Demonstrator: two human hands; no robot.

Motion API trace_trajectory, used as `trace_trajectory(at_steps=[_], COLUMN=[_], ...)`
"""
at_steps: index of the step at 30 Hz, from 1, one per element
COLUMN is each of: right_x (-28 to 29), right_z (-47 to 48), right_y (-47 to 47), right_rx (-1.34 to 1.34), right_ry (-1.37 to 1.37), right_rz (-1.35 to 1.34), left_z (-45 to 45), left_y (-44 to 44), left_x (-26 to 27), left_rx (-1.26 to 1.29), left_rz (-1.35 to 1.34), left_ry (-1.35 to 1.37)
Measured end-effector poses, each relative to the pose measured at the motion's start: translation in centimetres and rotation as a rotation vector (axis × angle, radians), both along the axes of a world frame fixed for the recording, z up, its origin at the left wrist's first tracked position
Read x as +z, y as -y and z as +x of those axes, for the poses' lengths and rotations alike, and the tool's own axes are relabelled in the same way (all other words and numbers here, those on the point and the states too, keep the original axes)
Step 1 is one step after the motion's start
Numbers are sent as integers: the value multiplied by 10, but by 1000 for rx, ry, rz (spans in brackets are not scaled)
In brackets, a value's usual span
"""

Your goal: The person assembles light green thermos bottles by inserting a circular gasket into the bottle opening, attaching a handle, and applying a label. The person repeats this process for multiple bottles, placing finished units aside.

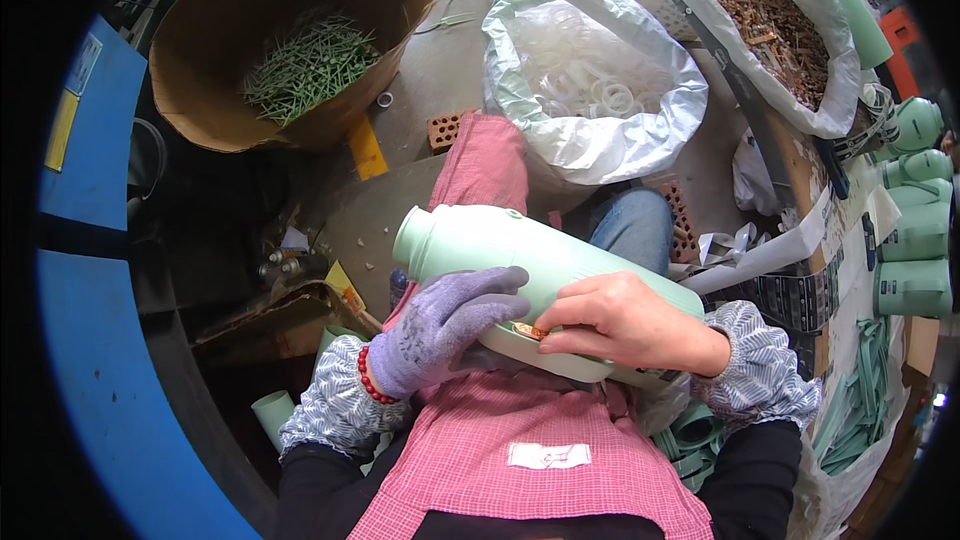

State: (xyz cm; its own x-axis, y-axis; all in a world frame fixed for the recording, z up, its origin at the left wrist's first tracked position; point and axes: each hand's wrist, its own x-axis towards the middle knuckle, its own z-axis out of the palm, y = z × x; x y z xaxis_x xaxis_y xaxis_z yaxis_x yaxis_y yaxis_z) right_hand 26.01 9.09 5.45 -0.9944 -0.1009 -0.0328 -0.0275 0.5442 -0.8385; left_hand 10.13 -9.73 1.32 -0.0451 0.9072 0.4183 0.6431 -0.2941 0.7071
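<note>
A pale green plastic jug body [487, 247] with a round neck lies tilted across my lap, its neck to the left and its handle [559, 361] towards me. My left hand [457, 322], in a purple knitted glove, rests against the body and handle near the neck end. My bare right hand [622, 319] pinches a small copper-coloured metal piece [529, 331] between thumb and fingertips at the gap between handle and body. The left palm and its thumb are partly hidden.
Ahead stand a carton [195, 90] of green plastic sprues and a white sack [607, 157] of translucent rings. At right, a sack [840, 105] of copper-coloured strips and several green jugs [911, 289] sit by the bench. A blue machine panel [97, 360] stands left.
</note>
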Motion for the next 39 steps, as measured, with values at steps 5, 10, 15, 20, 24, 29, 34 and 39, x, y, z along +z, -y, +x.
trace_trajectory(at_steps=[5, 10, 15, 20, 24, 29, 34, 39], right_x=[-4, -11, 10, 1, -3, 2, 27, -79], right_z=[16, 46, 131, 177, 200, 288, 395, 417], right_y=[12, 4, -57, -106, -140, -164, -82, 8], right_rx=[-93, -304, -669, -912, -956, -1358, -1629, -1832], right_ry=[-206, -399, -252, -98, -83, -290, 139, 245], right_rz=[275, 571, 73, -148, -229, -468, -230, -382], left_z=[-9, -1, -34, 12, 30, 33, -1, 14], left_y=[-16, -72, -106, -195, -266, -359, -437, -453], left_x=[5, 30, 37, 7, 2, -13, -48, -64], left_rx=[-112, -178, -161, -119, -151, -304, -258, -300], left_rz=[87, 63, -291, -256, -291, 246, 162, -21], left_ry=[-284, -246, 276, 431, 566, -435, -323, -376])
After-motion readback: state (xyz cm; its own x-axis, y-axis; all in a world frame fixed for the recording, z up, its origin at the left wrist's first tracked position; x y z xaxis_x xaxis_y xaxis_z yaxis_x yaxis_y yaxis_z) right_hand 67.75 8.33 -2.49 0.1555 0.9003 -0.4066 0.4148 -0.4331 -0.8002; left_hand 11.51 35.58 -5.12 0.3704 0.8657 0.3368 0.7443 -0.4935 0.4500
